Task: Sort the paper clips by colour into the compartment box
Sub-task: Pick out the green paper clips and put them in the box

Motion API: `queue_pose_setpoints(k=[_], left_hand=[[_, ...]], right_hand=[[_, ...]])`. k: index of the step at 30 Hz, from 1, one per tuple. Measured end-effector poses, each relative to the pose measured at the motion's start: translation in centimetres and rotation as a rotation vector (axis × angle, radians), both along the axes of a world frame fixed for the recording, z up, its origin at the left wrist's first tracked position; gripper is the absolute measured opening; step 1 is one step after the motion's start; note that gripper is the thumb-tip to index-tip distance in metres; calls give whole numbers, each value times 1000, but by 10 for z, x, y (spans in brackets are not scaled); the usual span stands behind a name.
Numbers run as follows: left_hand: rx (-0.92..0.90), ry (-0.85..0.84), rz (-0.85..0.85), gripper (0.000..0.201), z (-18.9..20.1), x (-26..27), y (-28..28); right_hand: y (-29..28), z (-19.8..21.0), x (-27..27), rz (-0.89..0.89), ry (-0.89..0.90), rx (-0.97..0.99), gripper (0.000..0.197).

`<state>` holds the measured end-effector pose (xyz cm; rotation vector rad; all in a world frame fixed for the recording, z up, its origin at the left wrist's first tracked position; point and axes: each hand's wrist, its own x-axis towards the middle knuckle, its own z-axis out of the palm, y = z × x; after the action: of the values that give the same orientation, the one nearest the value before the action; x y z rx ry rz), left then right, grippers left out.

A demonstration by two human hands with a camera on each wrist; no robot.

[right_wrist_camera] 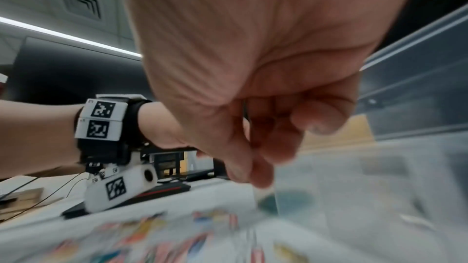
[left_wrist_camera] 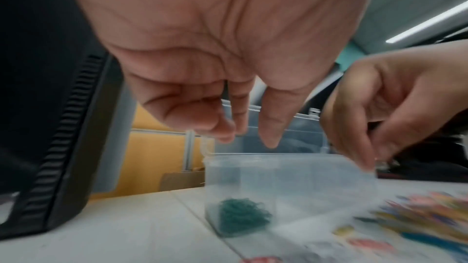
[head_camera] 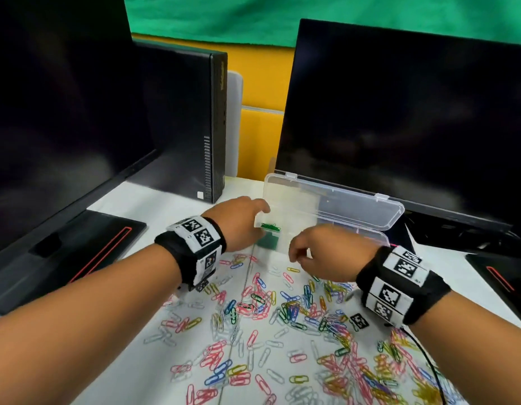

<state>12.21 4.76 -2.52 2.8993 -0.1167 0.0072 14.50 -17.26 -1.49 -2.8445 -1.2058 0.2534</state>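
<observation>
At twelve o'clock on the white tabletop (head_camera: 166, 206): clear plastic compartment box (head_camera: 294, 200), green paper clips (head_camera: 270, 227) inside; left hand (head_camera: 239, 223) fingers loosely apart above; right hand (head_camera: 326, 252) fingers curled, contents indiscernible.

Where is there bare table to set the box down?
Bare patch left of the compartment box, between the computer tower, the monitor base and the left hand. Nearer you, loose paper clips crowd the table.

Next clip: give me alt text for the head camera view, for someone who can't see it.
Two hands reach over a white desk strewn with mixed-colour paper clips: the left hand is at the left end of an open clear box holding green clips, and the right hand, fingers curled, hovers at the box's near edge. Two dark monitors stand behind.
</observation>
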Motion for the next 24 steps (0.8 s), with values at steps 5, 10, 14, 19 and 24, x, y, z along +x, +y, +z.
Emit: queue_pose_setpoints(k=[5,10,14,19,24], left_hand=[[8,244,-355,21,-16,-37,-45],[52,263,-421,20,-34,-43,-60],[55,224,-370,15,-35,-44,-54],[-53,217,-223,11,-33,-47,-39],[-44,219,-84,3,-32,-44,-27]], right_hand=[[-39,-32,-15,-56,75,-82,33],[-41,-48,-10,-61,83,-39,28],[-43,-50,-8,-80,82,-18,11],[-47,-53,-8,-99,38,17,13],[-47,-53,-7,-61,32,58,8]])
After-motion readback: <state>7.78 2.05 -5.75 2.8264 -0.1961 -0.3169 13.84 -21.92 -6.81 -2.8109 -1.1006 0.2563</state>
